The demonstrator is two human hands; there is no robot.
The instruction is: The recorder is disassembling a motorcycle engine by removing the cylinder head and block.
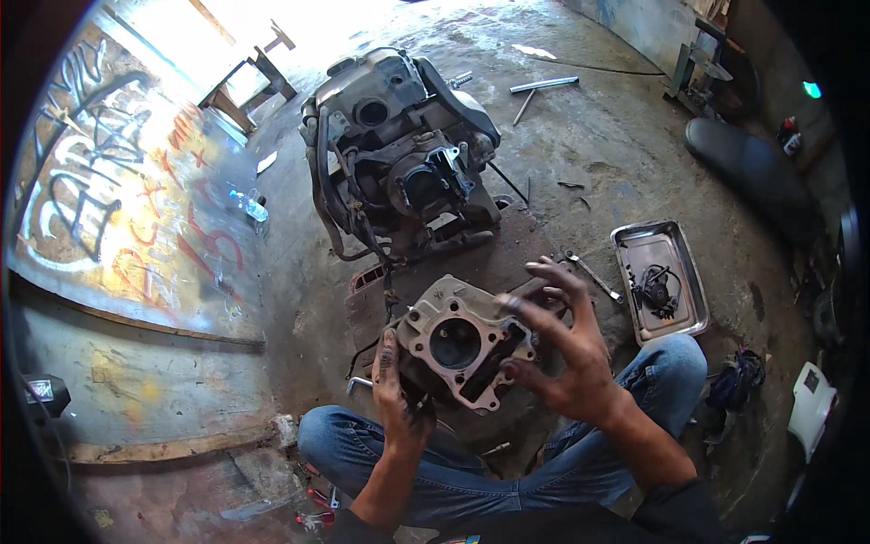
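A grey metal engine cylinder block (pixel 435 299) is tilted toward me above my lap, its round bore and flat gasket face showing. My left hand (pixel 397 390) grips its left side, thumb up along the edge and the other fingers partly hidden. At the block's right side my right hand (pixel 575 354) has its fingers spread and curved, the thumb close to the block's lower right edge; whether it touches cannot be made out. Dark smudges mark the fingers. Beyond the block, the partly stripped engine (pixel 390 136) sits on the floor with hoses along its left side.
A metal tray (pixel 693 313) holding dark parts lies to my right, with a wrench (pixel 594 276) beside it. Farther off are a T-handle tool (pixel 544 84) and a black motorcycle seat (pixel 748 168). A painted wall panel (pixel 136 199) and a plastic bottle (pixel 247 206) are on the left.
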